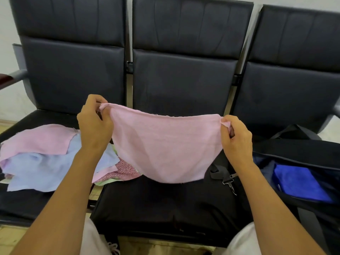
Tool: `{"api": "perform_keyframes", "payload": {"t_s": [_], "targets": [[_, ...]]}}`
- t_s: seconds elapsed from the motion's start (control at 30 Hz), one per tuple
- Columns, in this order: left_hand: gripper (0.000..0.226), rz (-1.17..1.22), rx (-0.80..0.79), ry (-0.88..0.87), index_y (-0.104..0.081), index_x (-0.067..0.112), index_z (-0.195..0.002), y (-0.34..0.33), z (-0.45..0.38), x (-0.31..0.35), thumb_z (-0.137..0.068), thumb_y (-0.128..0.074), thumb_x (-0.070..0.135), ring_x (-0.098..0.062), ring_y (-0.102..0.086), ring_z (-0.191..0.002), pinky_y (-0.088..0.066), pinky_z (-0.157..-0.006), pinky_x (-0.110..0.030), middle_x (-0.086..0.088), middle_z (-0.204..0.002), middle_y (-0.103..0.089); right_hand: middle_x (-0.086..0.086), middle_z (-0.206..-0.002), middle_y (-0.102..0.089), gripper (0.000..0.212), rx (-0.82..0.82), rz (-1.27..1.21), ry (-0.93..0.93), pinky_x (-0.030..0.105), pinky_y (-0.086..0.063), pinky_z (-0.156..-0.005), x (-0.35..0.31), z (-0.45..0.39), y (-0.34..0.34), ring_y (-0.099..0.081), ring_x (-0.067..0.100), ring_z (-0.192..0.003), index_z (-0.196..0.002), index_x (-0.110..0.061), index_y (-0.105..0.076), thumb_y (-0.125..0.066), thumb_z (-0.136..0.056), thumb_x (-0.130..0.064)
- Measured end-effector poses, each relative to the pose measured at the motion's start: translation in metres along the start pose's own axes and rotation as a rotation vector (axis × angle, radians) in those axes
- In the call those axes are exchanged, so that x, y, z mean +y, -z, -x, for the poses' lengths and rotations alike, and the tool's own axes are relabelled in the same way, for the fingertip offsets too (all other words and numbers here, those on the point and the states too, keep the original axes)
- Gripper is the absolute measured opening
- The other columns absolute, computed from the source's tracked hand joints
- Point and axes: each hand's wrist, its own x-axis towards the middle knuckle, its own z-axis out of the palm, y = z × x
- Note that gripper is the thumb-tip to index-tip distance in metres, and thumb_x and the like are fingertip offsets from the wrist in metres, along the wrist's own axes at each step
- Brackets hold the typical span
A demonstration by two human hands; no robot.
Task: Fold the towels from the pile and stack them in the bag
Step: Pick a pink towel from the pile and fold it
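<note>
Your dark bag (301, 150) sits open on the right seat, a blue towel (299, 183) inside — your left hand (93, 124) and right hand (237, 137) pinch the pink towel (165, 146) by its top corners, spread above the bench (165, 205); the pile (42, 159) lies left.

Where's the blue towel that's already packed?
In the head view, far right: the blue towel lies inside the open dark bag on the right-hand seat, beside the right hand.

Left hand (94, 124), right hand (236, 137) pinch pink towel (165, 146) corners, spread above seat (165, 205).
</note>
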Motion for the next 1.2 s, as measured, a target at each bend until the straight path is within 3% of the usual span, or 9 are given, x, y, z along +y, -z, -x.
{"api": "perform_keyframes", "payload": {"t_s": [0.17, 0.27, 0.33, 0.5, 0.63, 0.87, 1.03, 1.1, 1.2], "targets": [[0.007, -0.065, -0.179, -0.109, -0.053, 0.004, -0.101, 0.005, 0.000, -0.001, -0.098, -0.048, 0.001, -0.008, -0.045, -0.062, -0.035, -0.061, -0.013, -0.005, -0.079, -0.051, 0.001, -0.107, -0.057, 0.017, -0.025, -0.053, -0.062, 0.018, -0.044, -0.075, 0.013, -0.001, -0.001, -0.054, 0.011, -0.090, -0.114, -0.016, -0.064, -0.057, -0.099, -0.021], [0.005, -0.105, -0.225, -0.125, -0.054, 0.005, -0.098, 0.006, -0.001, -0.004, -0.097, -0.050, 0.002, -0.010, -0.048, -0.065, -0.037, -0.064, -0.013, -0.006, -0.080, -0.054, -0.001, -0.100, -0.066, 0.014, -0.008, -0.136, -0.081, 0.011, -0.046, -0.072, 0.015, -0.002, 0.002, -0.060, 0.003, -0.085, -0.109, -0.014, -0.067, -0.063, -0.096, -0.017], [0.005, -0.131, -0.236, -0.113, -0.058, 0.005, -0.095, 0.006, -0.001, -0.006, -0.093, -0.057, 0.001, -0.019, -0.055, -0.071, -0.042, -0.066, -0.016, -0.008, -0.081, -0.059, -0.003, -0.094, -0.068, 0.014, 0.000, -0.120, -0.059, 0.006, -0.046, -0.073, 0.015, -0.002, 0.005, -0.061, 0.000, -0.082, -0.106, -0.011, -0.070, -0.068, -0.092, -0.012], [0.009, -0.186, -0.233, -0.037, -0.067, 0.005, -0.092, 0.008, -0.001, -0.010, -0.085, -0.071, 0.008, -0.023, -0.061, -0.076, -0.048, -0.076, -0.028, -0.009, -0.086, -0.067, 0.005, -0.092, -0.073, 0.016, -0.009, -0.047, -0.018, 0.023, -0.054, -0.079, 0.018, -0.002, 0.006, -0.065, 0.015, -0.082, -0.102, -0.006, -0.074, -0.073, -0.087, -0.007], [0.007, -0.228, -0.244, 0.003, -0.070, 0.005, -0.086, 0.009, -0.004, -0.014, -0.083, -0.074, 0.010, -0.025, -0.065, -0.077, -0.050, -0.079, -0.030, -0.012, -0.088, -0.072, 0.000, -0.099, -0.073, 0.018, -0.022, -0.038, 0.051, 0.012, -0.048, -0.083, 0.020, -0.002, 0.006, -0.067, 0.011, -0.090, -0.105, -0.009, -0.076, -0.072, -0.088, -0.011], [0.016, -0.238, -0.320, 0.053, -0.076, 0.003, -0.092, 0.010, -0.004, -0.014, -0.082, -0.075, 0.014, -0.025, -0.067, -0.082, -0.054, -0.090, -0.042, -0.013, -0.092, -0.074, 0.007, -0.107, -0.073, 0.019, -0.079, 0.001, 0.090, 0.029, -0.053, -0.090, 0.025, -0.004, 0.007, -0.067, 0.017, -0.098, -0.109, -0.007, -0.075, -0.067, -0.093, -0.014], [0.019, -0.230, -0.326, 0.056, -0.076, 0.003, -0.094, 0.009, -0.004, -0.013, -0.084, -0.074, 0.019, -0.020, -0.064, -0.080, -0.050, -0.084, -0.031, -0.011, -0.093, -0.074, 0.008, -0.109, -0.072, 0.019, -0.115, 0.017, 0.070, 0.021, -0.050, -0.088, 0.029, -0.005, 0.006, -0.066, 0.017, -0.100, -0.109, -0.007, -0.075, -0.068, -0.092, -0.012], [0.018, -0.245, -0.317, 0.078, -0.076, 0.003, -0.091, 0.009, -0.004, -0.014, -0.084, -0.073, 0.020, -0.020, -0.064, -0.080, -0.049, -0.083, -0.031, -0.011, -0.093, -0.073, 0.009, -0.108, -0.073, 0.018, -0.094, 0.022, 0.056, 0.013, -0.046, -0.083, 0.030, -0.005, 0.006, -0.067, 0.017, -0.097, -0.107, -0.006, -0.075, -0.070, -0.090, -0.010], [0.014, -0.224, -0.278, 0.102, -0.074, 0.004, -0.085, 0.009, -0.004, -0.013, -0.084, -0.074, 0.018, -0.023, -0.065, -0.080, -0.052, -0.086, -0.035, -0.011, -0.089, -0.072, 0.010, -0.103, -0.074, 0.016, -0.032, -0.004, 0.042, 0.013, -0.048, -0.082, 0.028, -0.005, 0.005, -0.069, 0.017, -0.092, -0.102, -0.005, -0.077, -0.074, -0.087, -0.008]]}}
